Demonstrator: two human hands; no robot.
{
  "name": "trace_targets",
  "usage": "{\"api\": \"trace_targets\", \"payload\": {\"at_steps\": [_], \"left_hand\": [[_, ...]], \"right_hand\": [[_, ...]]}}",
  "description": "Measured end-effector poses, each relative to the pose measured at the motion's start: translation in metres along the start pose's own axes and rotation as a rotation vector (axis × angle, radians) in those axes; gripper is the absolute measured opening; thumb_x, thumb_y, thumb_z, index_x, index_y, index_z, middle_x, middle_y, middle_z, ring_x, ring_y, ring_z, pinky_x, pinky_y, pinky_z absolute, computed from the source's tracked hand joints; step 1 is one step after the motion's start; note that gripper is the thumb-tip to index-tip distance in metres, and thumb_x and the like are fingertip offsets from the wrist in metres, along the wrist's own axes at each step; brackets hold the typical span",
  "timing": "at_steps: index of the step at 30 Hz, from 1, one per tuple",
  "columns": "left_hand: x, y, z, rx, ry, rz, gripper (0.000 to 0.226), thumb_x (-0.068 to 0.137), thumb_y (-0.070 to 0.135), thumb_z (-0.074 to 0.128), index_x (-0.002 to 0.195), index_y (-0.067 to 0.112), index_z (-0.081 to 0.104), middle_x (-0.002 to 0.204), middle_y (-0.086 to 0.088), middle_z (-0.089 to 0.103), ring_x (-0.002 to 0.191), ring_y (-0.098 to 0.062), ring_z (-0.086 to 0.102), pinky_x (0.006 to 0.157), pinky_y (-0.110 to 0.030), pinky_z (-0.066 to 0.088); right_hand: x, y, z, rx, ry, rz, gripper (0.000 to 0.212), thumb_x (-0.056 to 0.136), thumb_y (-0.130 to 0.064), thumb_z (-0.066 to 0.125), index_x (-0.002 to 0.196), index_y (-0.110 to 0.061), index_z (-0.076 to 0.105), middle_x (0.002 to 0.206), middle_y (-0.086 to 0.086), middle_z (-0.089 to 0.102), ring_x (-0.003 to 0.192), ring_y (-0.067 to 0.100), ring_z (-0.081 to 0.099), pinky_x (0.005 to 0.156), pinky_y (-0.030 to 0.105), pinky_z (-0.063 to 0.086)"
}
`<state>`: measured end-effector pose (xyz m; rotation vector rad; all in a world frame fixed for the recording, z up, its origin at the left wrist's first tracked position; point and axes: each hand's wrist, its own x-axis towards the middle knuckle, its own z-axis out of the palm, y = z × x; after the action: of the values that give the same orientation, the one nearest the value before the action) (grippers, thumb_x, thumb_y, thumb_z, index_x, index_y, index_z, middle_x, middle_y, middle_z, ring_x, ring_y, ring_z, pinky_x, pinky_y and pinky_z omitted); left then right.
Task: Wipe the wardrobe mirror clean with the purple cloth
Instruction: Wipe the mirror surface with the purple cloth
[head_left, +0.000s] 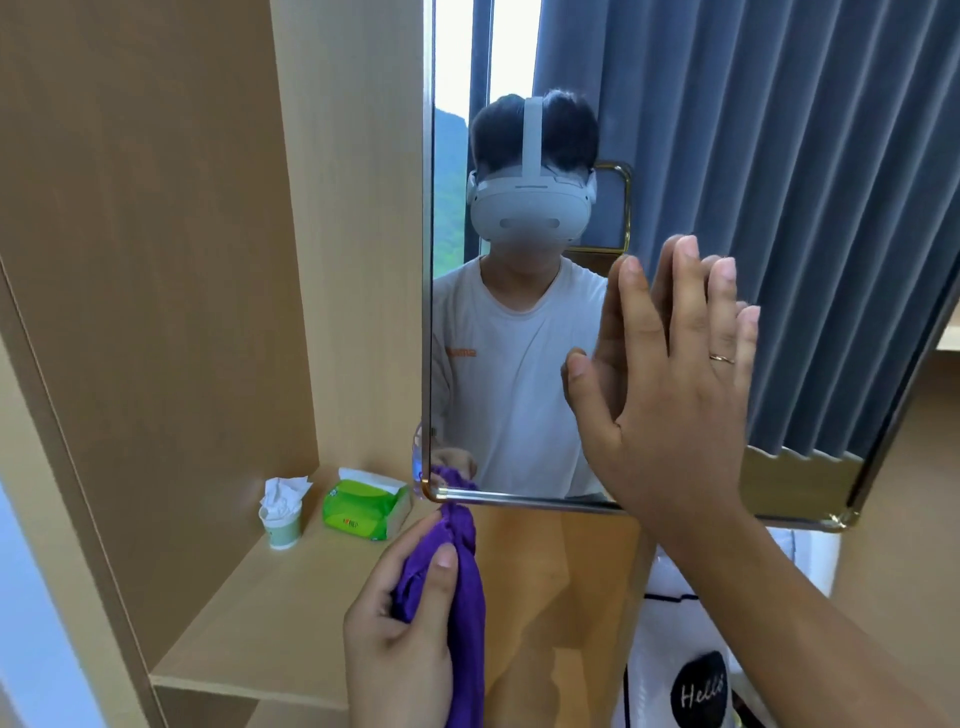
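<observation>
**Cloth at the mirror's lower corner, flat palm on the glass**

The left hand (400, 623) sits at about 6 o'clock in the view, its fingers and thumb curled round the purple cloth (460, 577). The cloth is bunched into a long roll that runs upward from the fist, and its top end touches the lower left corner of the mirror (519, 364), where a small purple reflection shows in the glass.

The right hand (675, 395) lies at roughly 3 o'clock from the cloth, well apart from the left hand. Its fingers are straight and spread, pointing toward 12 o'clock, with the palm laid flat against the lower right part of the mirror. A thin ring (722, 358) circles one finger.

The mirror has a slim metal frame with rounded corners and hangs on a light wooden wardrobe (156, 234). Its glass reflects a person in a white T-shirt and a white headset, plus grey curtains.

At about 9 o'clock from the cloth, on a wooden shelf (270, 613), stand a green tissue pack (363, 509) and, just beside it, a small cup (283, 525) stuffed with white paper.
</observation>
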<state>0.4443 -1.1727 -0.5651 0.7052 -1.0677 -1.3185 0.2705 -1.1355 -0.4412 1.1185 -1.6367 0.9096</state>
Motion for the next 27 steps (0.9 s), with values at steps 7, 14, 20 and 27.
{"api": "trace_targets", "payload": {"at_steps": [7,14,20,27], "left_hand": [[-0.015,0.007,-0.005,-0.016,-0.112,0.016,0.038,0.077,0.032,0.083,0.113,0.043,0.078,0.117,0.007,0.079,0.113,-0.009,0.073,0.099,-0.027,0.054],[-0.013,0.014,-0.008,-0.122,-0.19,-0.018,0.048,0.072,0.038,0.083,0.12,0.035,0.077,0.128,-0.001,0.075,0.124,-0.022,0.069,0.113,-0.045,0.046],[-0.023,0.006,-0.004,-0.053,-0.289,0.113,0.038,0.076,0.04,0.079,0.114,0.036,0.079,0.125,0.005,0.076,0.115,-0.015,0.072,0.087,-0.02,0.056],[-0.021,-0.02,-0.016,0.267,-0.311,0.311,0.038,0.089,0.021,0.073,0.12,0.042,0.076,0.132,0.011,0.072,0.128,-0.011,0.065,0.101,-0.018,0.05]], "right_hand": [[-0.115,-0.031,-0.029,0.64,-0.201,-0.013,0.044,0.092,-0.032,0.07,0.135,-0.027,0.061,0.127,-0.009,0.069,0.116,0.014,0.069,0.092,0.036,0.058],[-0.172,-0.032,-0.031,1.076,-0.916,0.658,0.091,0.064,-0.049,0.084,0.138,-0.073,0.039,0.133,-0.037,0.062,0.129,-0.008,0.058,0.108,0.022,0.046],[-0.181,-0.049,-0.021,1.204,-0.846,0.93,0.063,0.072,-0.03,0.09,0.124,-0.057,0.067,0.107,0.008,0.081,0.101,0.031,0.078,0.098,0.049,0.059],[-0.165,-0.046,-0.022,1.437,-0.599,1.44,0.041,0.079,0.007,0.072,0.119,-0.005,0.073,0.105,0.022,0.079,0.091,0.037,0.075,0.079,0.042,0.059]]}}
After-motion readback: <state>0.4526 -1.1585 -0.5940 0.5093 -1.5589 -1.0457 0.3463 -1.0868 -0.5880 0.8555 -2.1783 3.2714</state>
